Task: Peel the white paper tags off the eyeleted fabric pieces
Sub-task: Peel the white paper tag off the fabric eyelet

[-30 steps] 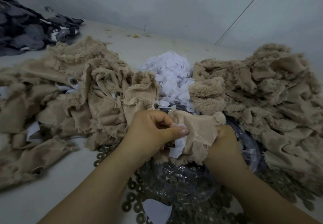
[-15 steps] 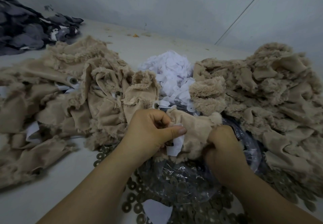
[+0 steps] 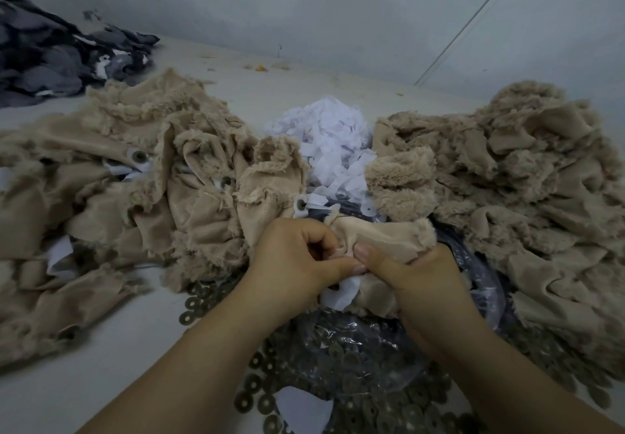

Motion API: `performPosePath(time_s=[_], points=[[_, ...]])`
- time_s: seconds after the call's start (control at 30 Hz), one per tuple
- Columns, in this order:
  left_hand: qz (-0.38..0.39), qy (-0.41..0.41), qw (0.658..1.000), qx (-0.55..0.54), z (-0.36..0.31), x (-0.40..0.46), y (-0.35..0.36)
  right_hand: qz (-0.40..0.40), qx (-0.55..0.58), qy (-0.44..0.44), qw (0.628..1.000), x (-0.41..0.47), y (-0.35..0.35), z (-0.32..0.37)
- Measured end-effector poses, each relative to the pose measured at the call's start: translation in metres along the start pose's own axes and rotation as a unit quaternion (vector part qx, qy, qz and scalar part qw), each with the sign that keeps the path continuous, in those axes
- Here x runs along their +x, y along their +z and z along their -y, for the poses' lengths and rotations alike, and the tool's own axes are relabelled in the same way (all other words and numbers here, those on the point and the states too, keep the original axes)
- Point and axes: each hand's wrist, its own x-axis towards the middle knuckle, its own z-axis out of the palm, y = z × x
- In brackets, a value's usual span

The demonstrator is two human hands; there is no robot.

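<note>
The small beige plush fabric piece with its frayed furry edge (image 3: 378,237) sits bunched between my two hands at the centre of the view, and the white paper tag (image 3: 341,293) hangs out beneath it at six o'clock, still stuck to the cloth. A second ago my right hand (image 3: 416,278) was only clutching the far end of the piece from below; now it has come in close, its thumb tip set right against my left thumb, curled round the fabric. My left hand (image 3: 297,264) is clenched on the same fold with the thumb pressing across it; whether it pinches the tag itself I cannot tell, since the fingers hide that spot. I judge this means I am tightening the cloth to start the tear, not yet peeling.

At twelve o'clock lies the heap of loose white paper tags (image 3: 324,142), apparently the ones already removed. At three o'clock is a big mound of beige plush pieces (image 3: 514,176), no paper showing on it. At nine o'clock spreads another beige pile (image 3: 118,203) where white tags and metal eyelets show, so work is likely left there. Under my wrists at six o'clock is a clear plastic bag (image 3: 355,345) amid scattered dull metal washers (image 3: 192,305) on the pale tabletop (image 3: 101,366). A dark grey fabric heap (image 3: 50,58) lies far off at ten o'clock. Nothing blocks the tag except my own fingers and the crumpled fold.
</note>
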Motion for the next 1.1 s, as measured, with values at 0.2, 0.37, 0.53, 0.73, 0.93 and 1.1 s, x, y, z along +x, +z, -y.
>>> performPosePath(time_s=[0.2,0.37,0.53,0.73,0.93,1.1], points=[[0.012,-0.059,0.995,-0.079,-0.005,-0.0012,-0.0018,-0.038,-0.01,-0.034,0.999,-0.0016,0.0038,-0.003],[0.015,-0.088,0.987,-0.133,-0.0046,-0.0009,-0.0028,-0.034,0.045,-0.031,0.998,-0.0017,0.0051,-0.0038],[-0.01,-0.056,0.993,-0.099,-0.0019,-0.0019,0.0009,-0.044,0.037,-0.048,0.997,-0.0016,0.006,-0.0047],[-0.024,0.086,0.996,0.01,0.0005,-0.0033,0.0029,-0.043,0.02,-0.052,0.998,-0.0007,0.0031,-0.0062],[-0.071,0.172,0.979,0.081,0.0018,-0.0023,0.006,-0.044,0.049,-0.018,0.998,-0.0007,0.0031,-0.0072],[-0.04,0.176,0.984,0.017,0.0017,-0.001,0.0048,-0.046,0.079,0.013,0.996,0.0019,0.002,-0.0077]])
